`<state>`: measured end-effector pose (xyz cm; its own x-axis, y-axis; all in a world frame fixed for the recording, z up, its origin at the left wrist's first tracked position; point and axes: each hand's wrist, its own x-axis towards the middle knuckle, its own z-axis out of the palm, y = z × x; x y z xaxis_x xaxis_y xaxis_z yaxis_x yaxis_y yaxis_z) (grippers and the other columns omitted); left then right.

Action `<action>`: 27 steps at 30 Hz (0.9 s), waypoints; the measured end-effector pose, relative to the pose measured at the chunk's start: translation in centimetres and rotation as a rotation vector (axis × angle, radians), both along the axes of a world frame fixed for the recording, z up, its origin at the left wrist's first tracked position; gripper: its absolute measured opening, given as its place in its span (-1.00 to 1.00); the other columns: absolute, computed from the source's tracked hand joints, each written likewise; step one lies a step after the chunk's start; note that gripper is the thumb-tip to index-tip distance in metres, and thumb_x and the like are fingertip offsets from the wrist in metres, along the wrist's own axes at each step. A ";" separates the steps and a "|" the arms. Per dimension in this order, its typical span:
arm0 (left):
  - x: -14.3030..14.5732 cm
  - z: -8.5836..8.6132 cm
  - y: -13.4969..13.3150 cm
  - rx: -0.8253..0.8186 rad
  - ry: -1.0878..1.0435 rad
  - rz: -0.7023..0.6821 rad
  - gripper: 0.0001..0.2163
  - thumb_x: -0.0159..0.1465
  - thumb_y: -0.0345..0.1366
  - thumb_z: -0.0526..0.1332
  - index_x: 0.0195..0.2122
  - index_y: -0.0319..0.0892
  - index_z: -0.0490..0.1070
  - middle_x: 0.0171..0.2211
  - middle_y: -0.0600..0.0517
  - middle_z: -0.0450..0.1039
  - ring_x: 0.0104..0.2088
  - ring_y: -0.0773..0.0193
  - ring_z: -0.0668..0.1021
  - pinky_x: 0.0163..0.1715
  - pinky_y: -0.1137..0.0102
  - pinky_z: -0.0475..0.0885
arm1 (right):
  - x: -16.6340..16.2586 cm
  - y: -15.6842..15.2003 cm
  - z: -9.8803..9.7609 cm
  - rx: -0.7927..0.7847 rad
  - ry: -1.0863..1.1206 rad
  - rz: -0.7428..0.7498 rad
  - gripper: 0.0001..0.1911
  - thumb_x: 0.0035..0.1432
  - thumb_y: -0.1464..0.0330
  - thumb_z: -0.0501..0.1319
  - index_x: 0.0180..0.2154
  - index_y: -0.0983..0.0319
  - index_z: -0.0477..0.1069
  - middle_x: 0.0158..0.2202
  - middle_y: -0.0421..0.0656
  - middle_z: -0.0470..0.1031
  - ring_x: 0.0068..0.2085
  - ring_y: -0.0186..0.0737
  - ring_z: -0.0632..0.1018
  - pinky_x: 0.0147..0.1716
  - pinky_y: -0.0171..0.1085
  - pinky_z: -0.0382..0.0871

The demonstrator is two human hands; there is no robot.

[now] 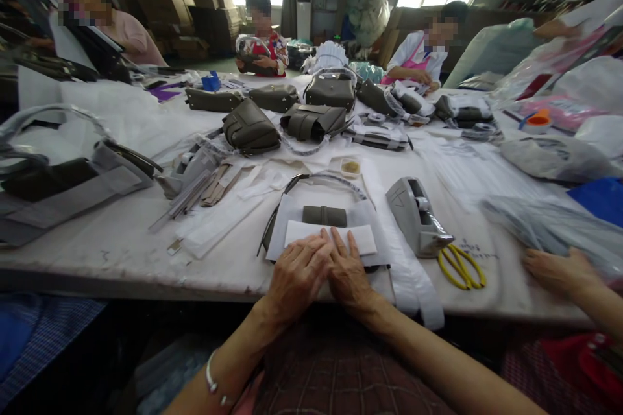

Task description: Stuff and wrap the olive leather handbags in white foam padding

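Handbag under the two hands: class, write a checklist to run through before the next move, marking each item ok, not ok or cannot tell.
1. Right hand on the white strip: ok, fingers spread over it.
2. Left hand apart from the right: not ok, they touch.
3. Dark panel fully covered: not ok, it shows above the strip.
4. Tape dispenser clear of both hands: ok.
5. Strip fastened down: cannot tell, hands hide part.
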<state>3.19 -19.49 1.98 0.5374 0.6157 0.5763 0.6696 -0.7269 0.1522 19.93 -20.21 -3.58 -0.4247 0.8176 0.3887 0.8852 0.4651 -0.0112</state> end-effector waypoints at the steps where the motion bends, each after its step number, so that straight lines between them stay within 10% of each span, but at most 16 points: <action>1: 0.2 -0.4 0.8 -0.014 0.050 -0.007 -0.64 0.43 -0.22 0.07 0.20 -0.23 0.28 0.11 -0.16 0.43 0.19 0.08 0.41 0.16 0.17 0.32 | 0.2 0.0 -0.1 0.020 0.012 0.019 -0.47 0.32 0.46 0.02 0.30 0.30 0.21 0.32 0.05 0.23 0.35 0.14 0.18 0.27 0.28 0.07; 8: 0.2 -5.3 3.9 -0.078 0.215 0.052 -0.41 0.37 0.00 0.12 0.31 -0.25 0.12 0.26 -0.23 0.27 0.25 0.00 0.35 0.22 0.12 0.24 | 3.4 -0.3 1.7 0.075 0.086 0.089 -0.53 0.36 0.41 0.05 0.26 0.35 0.25 0.26 0.03 0.34 0.31 -0.06 0.29 0.32 0.04 0.10; 20: 2.0 -0.4 4.6 -0.269 0.373 0.039 -0.28 0.10 0.02 0.42 0.20 -0.22 0.28 0.03 -0.18 0.43 0.07 -0.05 0.46 0.25 -0.03 0.16 | 3.8 -0.5 0.3 0.113 0.160 0.014 -0.50 0.36 0.33 0.08 0.28 0.29 0.21 0.20 0.02 0.41 0.24 -0.02 0.36 0.24 0.03 0.18; 27: 1.5 -1.4 5.9 -0.327 0.290 -0.047 -0.16 0.01 0.03 0.47 0.26 -0.16 0.22 0.20 -0.21 0.32 0.08 -0.08 0.44 0.06 0.06 0.36 | 2.8 -0.8 -0.1 0.074 0.148 -0.064 -0.48 0.33 0.41 0.09 0.29 0.27 0.19 0.21 0.01 0.40 0.29 0.00 0.30 0.29 0.08 0.08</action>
<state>4.69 -13.57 0.55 0.6800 0.7118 0.1760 0.6860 -0.7024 0.1902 22.75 -21.03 -3.70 -0.3058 0.8083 0.5031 0.9043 0.4119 -0.1121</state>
